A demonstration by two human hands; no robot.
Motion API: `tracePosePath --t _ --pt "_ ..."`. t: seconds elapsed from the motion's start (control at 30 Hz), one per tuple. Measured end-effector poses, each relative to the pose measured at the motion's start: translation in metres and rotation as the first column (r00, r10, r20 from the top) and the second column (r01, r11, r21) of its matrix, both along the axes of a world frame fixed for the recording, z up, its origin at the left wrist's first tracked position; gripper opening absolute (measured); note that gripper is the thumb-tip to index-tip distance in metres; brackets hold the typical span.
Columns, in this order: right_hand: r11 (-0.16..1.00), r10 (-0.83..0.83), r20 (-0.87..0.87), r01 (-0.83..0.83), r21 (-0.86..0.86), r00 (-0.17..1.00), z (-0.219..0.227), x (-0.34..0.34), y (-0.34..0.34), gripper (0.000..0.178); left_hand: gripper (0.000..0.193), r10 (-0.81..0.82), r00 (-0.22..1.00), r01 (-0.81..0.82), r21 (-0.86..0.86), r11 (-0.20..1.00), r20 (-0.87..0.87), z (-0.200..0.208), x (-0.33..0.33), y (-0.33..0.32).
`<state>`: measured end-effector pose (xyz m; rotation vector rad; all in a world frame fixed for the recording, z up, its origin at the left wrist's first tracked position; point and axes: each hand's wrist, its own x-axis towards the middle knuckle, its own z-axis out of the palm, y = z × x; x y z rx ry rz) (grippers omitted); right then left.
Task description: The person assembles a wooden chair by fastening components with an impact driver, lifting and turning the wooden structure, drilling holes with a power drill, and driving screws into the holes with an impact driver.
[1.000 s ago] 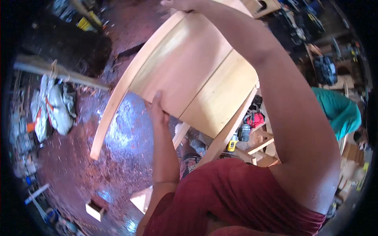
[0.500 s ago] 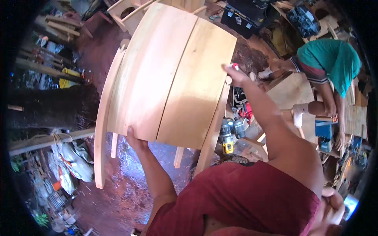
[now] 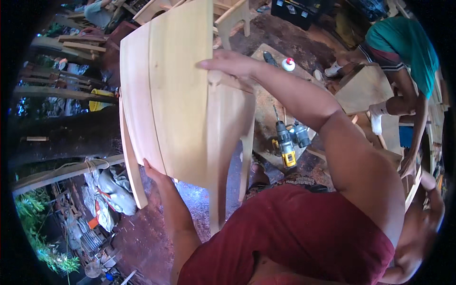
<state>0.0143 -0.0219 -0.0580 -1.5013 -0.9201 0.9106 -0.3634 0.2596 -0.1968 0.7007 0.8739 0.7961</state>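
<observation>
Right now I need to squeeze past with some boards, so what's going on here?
A person in a red shirt is holding up a pale wooden chair frame with both hands. The left hand supports its lower edge, and the right hand grips the upper side. A yellow cordless drill lies on the ground behind it. Another person in a teal shirt bends over wooden pieces at the right.

I am gripping the wooden chair (image 3: pixel 180 95) with my left hand (image 3: pixel 154 173) underneath and my right hand (image 3: pixel 230 64) on its edge.
</observation>
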Motion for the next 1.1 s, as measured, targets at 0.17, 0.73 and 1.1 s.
tracePosePath --t 0.17,0.73,1.1 --pt "0.941 0.216 0.260 -0.272 0.202 0.941 0.070 -0.055 0.036 0.071 0.061 -0.111 0.993 0.110 -0.051 0.993 -0.024 0.006 -0.049 0.030" --pt "0.915 0.142 0.286 -0.235 0.327 0.948 0.143 -0.156 0.138 0.041 0.058 -0.594 0.786 0.536 -0.291 0.792 -0.169 0.121 -0.076 -0.052" --pt "0.981 0.169 0.230 -0.186 0.056 0.958 0.167 -0.131 0.152 0.040 0.055 -0.841 0.462 0.800 -0.278 0.532 -0.282 0.152 -0.037 -0.044"
